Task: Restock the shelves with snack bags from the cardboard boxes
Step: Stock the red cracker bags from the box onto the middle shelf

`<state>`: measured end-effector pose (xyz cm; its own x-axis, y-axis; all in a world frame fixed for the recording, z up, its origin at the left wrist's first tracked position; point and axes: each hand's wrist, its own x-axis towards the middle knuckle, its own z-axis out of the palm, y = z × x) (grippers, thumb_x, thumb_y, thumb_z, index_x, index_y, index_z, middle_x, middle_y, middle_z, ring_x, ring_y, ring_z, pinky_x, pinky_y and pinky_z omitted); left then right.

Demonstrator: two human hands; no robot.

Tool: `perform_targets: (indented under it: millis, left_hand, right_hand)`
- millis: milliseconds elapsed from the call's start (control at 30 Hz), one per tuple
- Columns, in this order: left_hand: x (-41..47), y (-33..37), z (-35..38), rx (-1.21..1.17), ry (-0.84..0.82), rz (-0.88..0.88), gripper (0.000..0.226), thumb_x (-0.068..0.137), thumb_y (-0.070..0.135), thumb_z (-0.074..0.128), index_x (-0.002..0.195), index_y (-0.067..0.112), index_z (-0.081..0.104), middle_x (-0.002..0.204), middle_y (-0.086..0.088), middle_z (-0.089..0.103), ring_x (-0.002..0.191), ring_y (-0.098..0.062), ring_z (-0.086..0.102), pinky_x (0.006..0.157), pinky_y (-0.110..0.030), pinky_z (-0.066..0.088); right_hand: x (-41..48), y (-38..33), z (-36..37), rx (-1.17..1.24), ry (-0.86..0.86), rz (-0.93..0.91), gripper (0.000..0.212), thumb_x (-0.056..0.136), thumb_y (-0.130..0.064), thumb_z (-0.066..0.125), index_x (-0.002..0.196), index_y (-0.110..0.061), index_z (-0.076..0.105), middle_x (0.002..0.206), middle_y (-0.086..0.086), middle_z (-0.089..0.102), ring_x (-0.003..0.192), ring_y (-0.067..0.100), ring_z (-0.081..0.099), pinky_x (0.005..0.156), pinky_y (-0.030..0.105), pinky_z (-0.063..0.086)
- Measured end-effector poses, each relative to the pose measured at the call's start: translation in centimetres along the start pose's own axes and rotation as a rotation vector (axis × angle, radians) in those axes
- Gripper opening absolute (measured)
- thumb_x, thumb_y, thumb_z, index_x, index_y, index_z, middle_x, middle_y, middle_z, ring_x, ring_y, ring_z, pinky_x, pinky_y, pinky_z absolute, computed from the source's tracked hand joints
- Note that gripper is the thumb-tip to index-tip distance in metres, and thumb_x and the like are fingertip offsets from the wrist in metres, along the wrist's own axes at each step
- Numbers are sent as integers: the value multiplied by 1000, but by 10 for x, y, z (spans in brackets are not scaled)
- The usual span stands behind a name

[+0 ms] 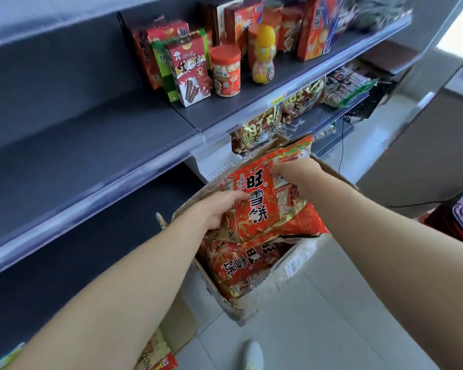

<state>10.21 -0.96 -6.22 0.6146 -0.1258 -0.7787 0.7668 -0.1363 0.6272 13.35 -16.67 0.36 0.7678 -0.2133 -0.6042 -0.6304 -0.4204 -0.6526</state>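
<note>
A large red snack bag [262, 206] with black characters is held over an open cardboard box [254, 305] on the floor. My left hand [219, 209] grips the bag's left edge. Its upper right part is pinched by my right hand [297, 174]. More red snack bags [241, 265] lie inside the box beneath it. The dark grey shelf [91, 145] to the left of the box is bare along its left half.
Boxed snacks [187, 73], a jar [225, 70] and a yellow bottle [263, 54] stand on the upper shelf. Gold-and-brown bags [257, 132] fill the lower right shelf. Another box [179, 324] and bags [155, 356] sit by my shoe [254, 355] on the tiled floor.
</note>
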Motion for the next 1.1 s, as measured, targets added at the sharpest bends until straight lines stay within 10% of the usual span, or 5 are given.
perform_targets:
  millis: [133, 333, 667, 867, 1100]
  left_hand:
    - [-43, 12, -13, -17, 56, 109, 37, 83, 32, 69, 114, 15, 61, 103, -6, 72, 96, -25, 68, 91, -42, 50]
    - [-114, 26, -94, -94, 259, 284, 52, 79, 28, 73, 124, 13, 53, 105, -8, 71, 90, -24, 70, 70, -32, 53]
    - [-210, -51, -274, -131, 621, 407, 33, 84, 10, 65, 116, 9, 59, 109, -10, 70, 96, -23, 68, 91, -43, 52]
    - [-230, -84, -354, -194, 872, 420, 24, 88, 1, 57, 77, 19, 45, 100, -10, 60, 87, -21, 56, 72, -31, 46]
    - [-213, -94, -419, -236, 974, 396, 19, 87, 1, 56, 89, 18, 48, 114, -12, 55, 96, -23, 51, 71, -30, 41]
  right_hand:
    - [-52, -40, -16, -99, 36, -140, 58, 85, -29, 69, 130, 1, 48, 121, 14, 54, 110, 29, 55, 84, 33, 48]
    - [-110, -96, 32, -45, 0, -304, 53, 83, -34, 70, 119, 0, 52, 114, 14, 60, 101, 25, 61, 85, 37, 53]
    - [-160, -149, 226, -21, -169, -440, 77, 53, -58, 71, 115, -13, 58, 107, 8, 58, 97, 29, 54, 86, 46, 51]
    - [-182, -172, 311, -132, -201, -521, 58, 85, -27, 60, 137, -18, 36, 125, 9, 56, 126, 32, 40, 109, 44, 33]
    - [-165, -196, 373, -218, -254, -548, 75, 80, -28, 65, 144, -38, 27, 143, 8, 36, 130, 34, 36, 111, 45, 31]
